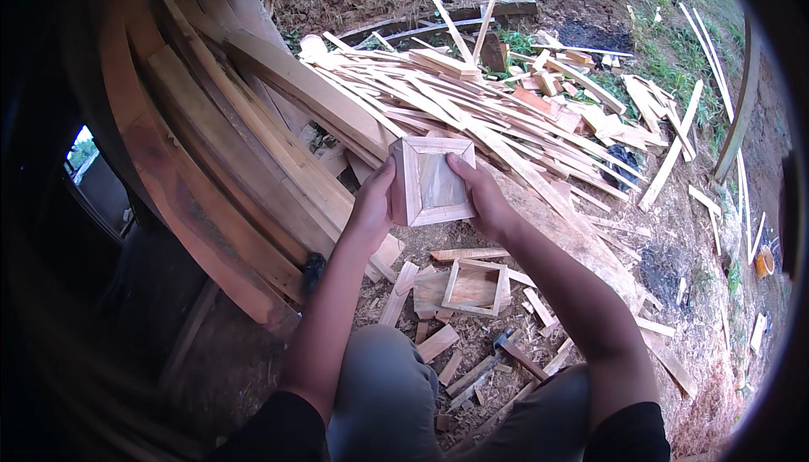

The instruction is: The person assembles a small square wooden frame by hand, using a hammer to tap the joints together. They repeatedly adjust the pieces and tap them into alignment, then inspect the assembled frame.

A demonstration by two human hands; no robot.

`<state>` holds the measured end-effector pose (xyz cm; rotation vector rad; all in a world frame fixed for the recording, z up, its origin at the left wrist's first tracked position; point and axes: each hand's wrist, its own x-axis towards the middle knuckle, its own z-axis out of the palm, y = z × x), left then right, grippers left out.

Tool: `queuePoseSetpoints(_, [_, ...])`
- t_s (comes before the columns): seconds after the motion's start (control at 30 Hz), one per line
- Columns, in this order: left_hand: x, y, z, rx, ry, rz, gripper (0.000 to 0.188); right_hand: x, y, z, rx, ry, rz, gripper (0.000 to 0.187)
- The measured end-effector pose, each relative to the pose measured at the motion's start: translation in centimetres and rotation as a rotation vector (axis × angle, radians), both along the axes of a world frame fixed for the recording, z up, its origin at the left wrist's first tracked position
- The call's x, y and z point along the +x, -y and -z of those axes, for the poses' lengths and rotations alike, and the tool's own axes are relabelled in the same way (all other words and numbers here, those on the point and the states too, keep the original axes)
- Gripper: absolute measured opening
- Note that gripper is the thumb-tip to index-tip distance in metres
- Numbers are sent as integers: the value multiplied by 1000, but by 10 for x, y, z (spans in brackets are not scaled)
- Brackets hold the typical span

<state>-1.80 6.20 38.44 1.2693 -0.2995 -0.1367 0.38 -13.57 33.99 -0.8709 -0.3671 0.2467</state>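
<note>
Between both hands I hold up a small square wooden box (438,177) with a mitred frame around a recessed panel. My left hand (375,197) grips its left side, the thumb near the upper left corner. On the right edge, my right hand (487,199) closes with its thumb on the frame's face. The other fingers are mostly hidden behind the box. Below it, on the ground, an open wooden frame (451,302) rests on a flat board. A hammer (518,354) lies close to my right knee.
Long planks (227,125) are stacked on the left. A heap of thin wooden strips and offcuts (506,117) spreads across the far side. Short wood blocks (438,342) and shavings lie around my knees. A post (740,108) stands at the right, with an orange container (764,261) nearby.
</note>
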Motion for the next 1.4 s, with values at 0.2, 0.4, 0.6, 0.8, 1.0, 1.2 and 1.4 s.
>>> queuePoseSetpoints(0.2, [-3,7,23,232,40,8,53,14,8,16,-120,-24,94,57])
queuePoseSetpoints(0.4, [3,-9,52,241,106,-137,57,22,2,14,-201,146,81,54])
queuePoseSetpoints(0.6, [7,-25,56,244,245,-141,58,23,20,9,-271,300,-51,59])
queuePoseSetpoints(0.8, [-2,-19,45,311,162,-114,53,20,29,12,-226,166,-106,55])
queuePoseSetpoints(1.0, [0,-22,48,369,106,-110,49,19,28,17,-247,135,-81,53])
queuePoseSetpoints(1.2, [1,-20,52,357,80,-118,49,19,30,20,-275,110,-63,54])
queuePoseSetpoints(1.4, [1,-25,57,374,28,-126,49,22,27,29,-279,49,-97,55])
